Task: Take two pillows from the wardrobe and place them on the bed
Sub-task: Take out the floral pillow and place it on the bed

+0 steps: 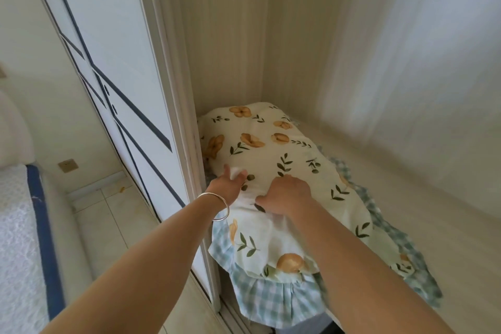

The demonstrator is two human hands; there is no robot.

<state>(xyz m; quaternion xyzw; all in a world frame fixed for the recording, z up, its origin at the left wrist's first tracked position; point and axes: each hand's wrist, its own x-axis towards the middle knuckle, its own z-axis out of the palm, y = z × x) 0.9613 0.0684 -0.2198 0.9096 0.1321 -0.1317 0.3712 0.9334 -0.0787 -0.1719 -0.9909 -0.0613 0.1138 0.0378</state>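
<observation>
A cream pillow (273, 152) printed with orange flowers and green leaves, edged in a blue-checked frill, lies lengthwise on a wardrobe shelf (423, 225). A second frill (393, 238) shows under its right side, so another pillow seems to lie beneath it, mostly hidden. My left hand (230, 184), a silver bangle on its wrist, presses on the pillow's left edge with fingers stretched out. My right hand (287, 195) bunches the pillow's fabric in its curled fingers near the middle. The bed (19, 238) with a white lace cover and blue edge sits at the far left.
The white sliding wardrobe door (127, 106) with dark blue trim stands just left of the pillows. The wardrobe's pale inner walls (379, 62) close in behind and to the right. Tiled floor (113, 219) runs between wardrobe and bed.
</observation>
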